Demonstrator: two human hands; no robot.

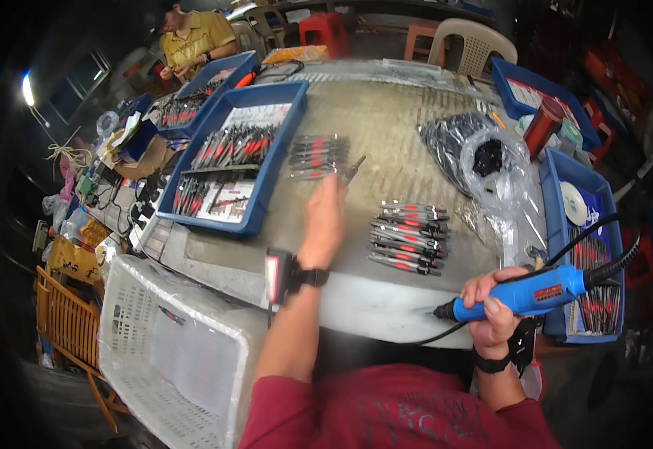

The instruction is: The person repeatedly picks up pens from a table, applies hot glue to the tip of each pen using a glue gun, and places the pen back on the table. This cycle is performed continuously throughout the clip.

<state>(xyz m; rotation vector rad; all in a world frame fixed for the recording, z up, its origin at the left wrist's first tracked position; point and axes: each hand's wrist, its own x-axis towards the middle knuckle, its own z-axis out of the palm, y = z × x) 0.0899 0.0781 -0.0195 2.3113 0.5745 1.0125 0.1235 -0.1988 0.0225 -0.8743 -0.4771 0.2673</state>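
My right hand [495, 303] is wrapped round a blue electric screwdriver [540, 290], its black tip pointing left over the table's near edge. Farther forward, my left hand [325, 218] is closed, and a dark pen-shaped tool [354, 168] sticks out past its fingers, slightly blurred. Just beyond that hand lies a row of black, red and silver pen-shaped tools [317, 153]. Between my two hands, a stack of similar red-and-black tools [409, 238] rests on the table. The fingers of my left hand are partly hidden by its back.
A blue tray [290, 112] of such tools stands at left, another blue tray [620, 314] at far right. A white plastic crate [128, 292] is at lower left. Clear plastic bags [495, 168] lie at right near a red-brown cylinder [543, 126]. Across the table sits a person in yellow [198, 41].
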